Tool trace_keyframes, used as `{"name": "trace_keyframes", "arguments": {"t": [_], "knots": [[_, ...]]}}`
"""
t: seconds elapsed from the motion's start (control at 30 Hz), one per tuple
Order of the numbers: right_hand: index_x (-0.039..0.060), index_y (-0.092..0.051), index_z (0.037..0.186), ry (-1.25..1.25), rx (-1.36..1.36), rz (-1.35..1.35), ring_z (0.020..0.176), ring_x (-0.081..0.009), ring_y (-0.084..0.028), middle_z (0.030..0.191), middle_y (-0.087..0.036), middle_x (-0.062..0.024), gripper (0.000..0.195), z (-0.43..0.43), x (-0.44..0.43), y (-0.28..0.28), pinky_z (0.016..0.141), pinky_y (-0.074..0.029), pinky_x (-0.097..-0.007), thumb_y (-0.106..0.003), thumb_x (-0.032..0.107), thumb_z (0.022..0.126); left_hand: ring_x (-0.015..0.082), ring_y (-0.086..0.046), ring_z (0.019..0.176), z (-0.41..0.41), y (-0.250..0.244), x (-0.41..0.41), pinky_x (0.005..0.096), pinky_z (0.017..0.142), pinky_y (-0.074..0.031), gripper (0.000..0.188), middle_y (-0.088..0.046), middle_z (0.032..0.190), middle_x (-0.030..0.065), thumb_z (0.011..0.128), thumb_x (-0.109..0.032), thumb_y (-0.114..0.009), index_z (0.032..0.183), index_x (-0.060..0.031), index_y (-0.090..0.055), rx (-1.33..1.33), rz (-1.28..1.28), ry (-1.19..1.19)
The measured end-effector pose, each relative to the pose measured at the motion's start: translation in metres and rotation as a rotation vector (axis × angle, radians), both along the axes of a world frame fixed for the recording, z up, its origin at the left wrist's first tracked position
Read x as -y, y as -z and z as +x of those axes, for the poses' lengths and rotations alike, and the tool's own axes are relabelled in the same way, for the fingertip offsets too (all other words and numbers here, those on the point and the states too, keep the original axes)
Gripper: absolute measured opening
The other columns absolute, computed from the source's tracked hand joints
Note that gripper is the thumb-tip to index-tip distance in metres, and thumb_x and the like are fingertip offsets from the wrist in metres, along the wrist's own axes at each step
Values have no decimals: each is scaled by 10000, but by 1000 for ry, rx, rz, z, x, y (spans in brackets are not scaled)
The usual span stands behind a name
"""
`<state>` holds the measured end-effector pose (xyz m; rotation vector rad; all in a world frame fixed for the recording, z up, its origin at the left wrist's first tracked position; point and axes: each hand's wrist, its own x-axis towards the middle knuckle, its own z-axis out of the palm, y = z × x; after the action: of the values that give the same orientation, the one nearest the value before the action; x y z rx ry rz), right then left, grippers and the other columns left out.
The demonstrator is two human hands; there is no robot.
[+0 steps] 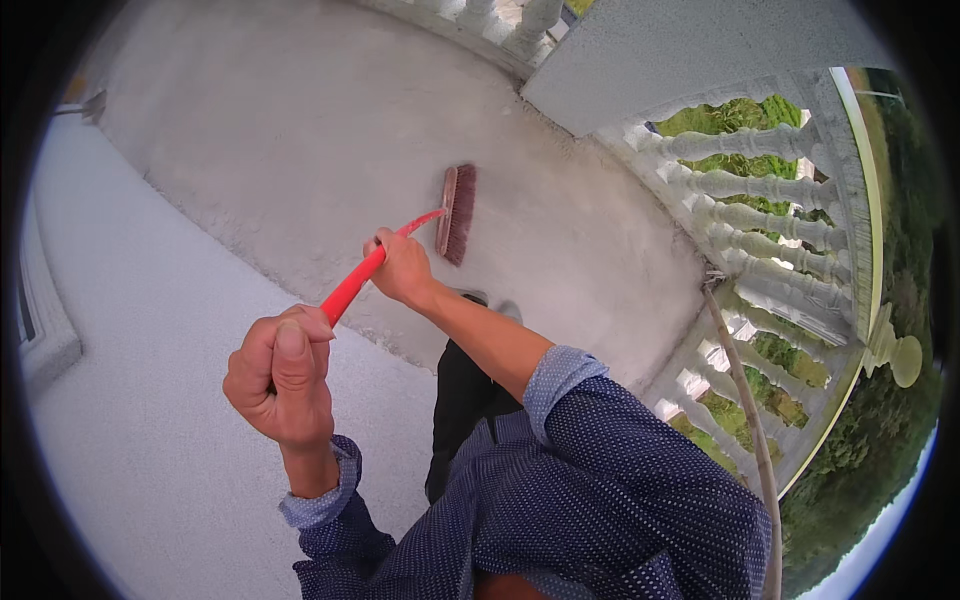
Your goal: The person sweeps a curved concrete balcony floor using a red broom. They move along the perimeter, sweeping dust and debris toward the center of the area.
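Observation:
My left hand (286, 375) grips the upper end of a red broom handle (351, 289). Farther down the same handle, my right hand (401, 266) is closed around it, the forearm reaching across my body. The handle slants away from me to a push broom head (445, 214) with a narrow block and dark reddish-brown bristles (463, 216). Those bristles point to the right, at the grey concrete floor (322, 127). Whether they press on the floor I cannot tell. My shoes show partly below the broom head, beside my right forearm.
A pale rough-plastered wall (165, 315) runs along the left. On the right stands a balustrade with concrete balusters (750, 142), joined to a grey pillar (637, 67). A long wooden pole (739, 375) leans near the balustrade corner. Greenery lies beyond the railing.

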<state>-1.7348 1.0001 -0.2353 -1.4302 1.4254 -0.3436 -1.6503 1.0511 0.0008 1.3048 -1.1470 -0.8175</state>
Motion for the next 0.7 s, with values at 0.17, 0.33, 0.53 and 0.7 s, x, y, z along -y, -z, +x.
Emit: {"name": "trace_keyframes", "arguments": {"t": [0.17,0.33,0.53,0.7], "knots": [[-5,-560,799,-6,352,-85,632,-367,-623,674,-639,-174,275,31,34,-15,619,-507,-434,-572,234,936,212,-448,486,-28,-13,4,322,493,-383,43,-539,603,73,848,11,-656,814,15,-631,361,-164,250],[20,-563,929,-203,421,-78,736,-362,-658,764,-658,-179,163,20,34,-31,671,-512,-429,-555,183,917,189,-463,480,-41,-33,-25,351,484,-411,257,-498,554,55,959,-126,-589,741,10,-593,384,-79,386],[-6,-579,1112,301,796,357,856,-245,-684,956,-669,-129,219,-52,-7,-54,768,-557,-384,-539,126,942,139,-387,397,-12,-60,-48,330,468,-402,432,-440,491,34,1026,-256,-489,642,-59,-500,-53,-140,24],[23,-489,1055,1143,928,795,837,-278,-656,913,-632,-147,225,-137,-37,-13,757,-562,-419,-569,187,923,179,-425,424,-42,-26,-33,393,516,-465,485,-462,485,72,999,-327,-575,658,17,-546,-467,78,111]]}}
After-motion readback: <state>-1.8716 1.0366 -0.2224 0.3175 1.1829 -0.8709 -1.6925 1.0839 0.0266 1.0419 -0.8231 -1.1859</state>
